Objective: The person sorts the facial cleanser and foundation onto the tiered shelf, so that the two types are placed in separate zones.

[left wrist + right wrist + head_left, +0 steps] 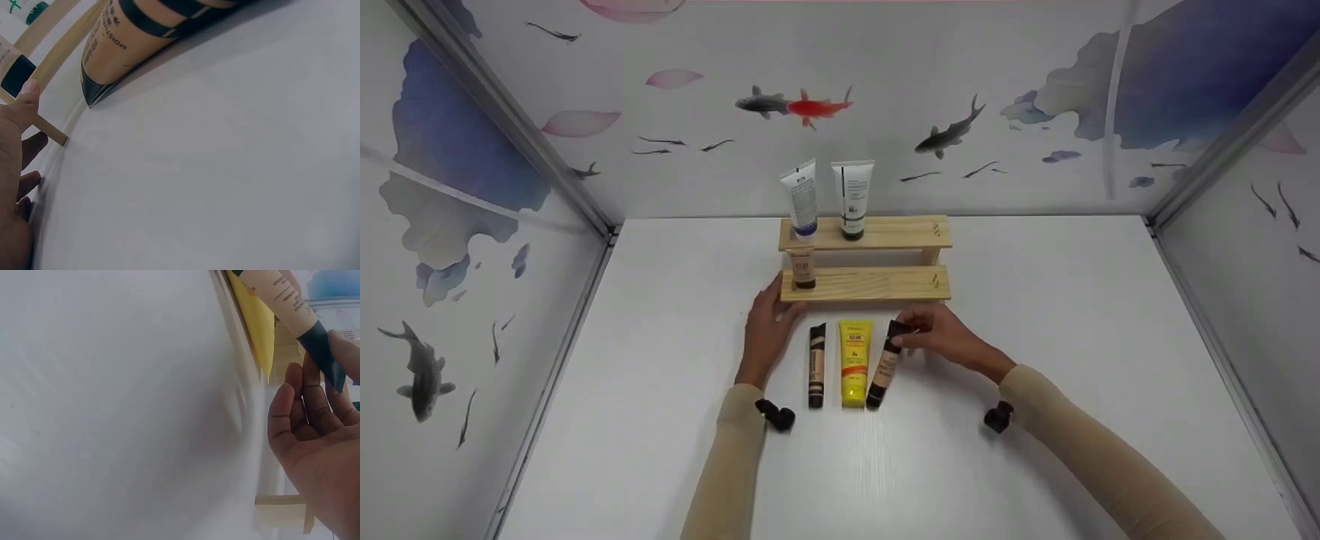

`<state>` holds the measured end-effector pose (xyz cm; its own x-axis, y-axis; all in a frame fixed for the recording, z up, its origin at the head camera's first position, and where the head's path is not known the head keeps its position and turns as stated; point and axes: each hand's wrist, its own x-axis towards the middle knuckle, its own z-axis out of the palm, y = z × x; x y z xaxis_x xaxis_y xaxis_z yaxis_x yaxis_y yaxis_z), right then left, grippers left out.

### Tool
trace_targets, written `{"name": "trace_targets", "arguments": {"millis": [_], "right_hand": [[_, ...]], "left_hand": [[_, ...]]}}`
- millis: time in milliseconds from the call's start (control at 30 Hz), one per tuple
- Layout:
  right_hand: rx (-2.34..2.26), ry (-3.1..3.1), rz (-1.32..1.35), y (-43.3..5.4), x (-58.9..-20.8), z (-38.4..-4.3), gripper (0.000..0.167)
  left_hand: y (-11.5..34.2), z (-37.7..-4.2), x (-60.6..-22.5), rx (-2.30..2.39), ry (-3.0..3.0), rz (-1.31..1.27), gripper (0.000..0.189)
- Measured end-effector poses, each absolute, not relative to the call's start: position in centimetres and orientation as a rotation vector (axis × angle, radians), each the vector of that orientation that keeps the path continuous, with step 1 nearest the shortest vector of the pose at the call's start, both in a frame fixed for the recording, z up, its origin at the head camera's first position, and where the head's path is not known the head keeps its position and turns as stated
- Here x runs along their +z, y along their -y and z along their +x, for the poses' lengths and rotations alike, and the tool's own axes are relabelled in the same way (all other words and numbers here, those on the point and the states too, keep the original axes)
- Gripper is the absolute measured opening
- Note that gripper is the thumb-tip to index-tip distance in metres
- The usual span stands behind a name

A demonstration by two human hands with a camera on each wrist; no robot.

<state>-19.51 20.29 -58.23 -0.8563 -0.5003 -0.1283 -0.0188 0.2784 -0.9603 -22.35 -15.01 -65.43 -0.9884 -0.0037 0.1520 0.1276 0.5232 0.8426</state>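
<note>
Between thumb and fingers, my right hand (941, 335) pinches the dark crimped end of a tan-and-black cosmetic tube (887, 366). That tube slants beside a yellow tube (855, 364) lying on the table. Another slim tan-and-black tube (816, 367) lies to the left of the yellow one. At the front left corner of a two-step wooden rack (877, 283), my left hand (769, 330) grips the lower board, its thumb (29, 90) on the board near a small tan tube (803, 268) standing there. In the right wrist view the held tube (287, 301) points away from the thumb.
Two white tubes stand on the rack's upper board: one with a blue cap (802, 199), leaning slightly, and one with a dark green cap (853, 199). White panels (847, 45) painted with fish enclose the white table (1050, 315) at the back and sides.
</note>
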Motion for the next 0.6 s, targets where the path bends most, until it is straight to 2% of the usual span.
{"name": "trace_targets", "arguments": {"millis": [600], "right_hand": [[-1.696,-2.217,-0.419,-23.0,-55.8,-19.1,0.031]], "left_hand": [[15.0,-22.3,-65.3,-1.522,2.618,-0.097,0.090]]}}
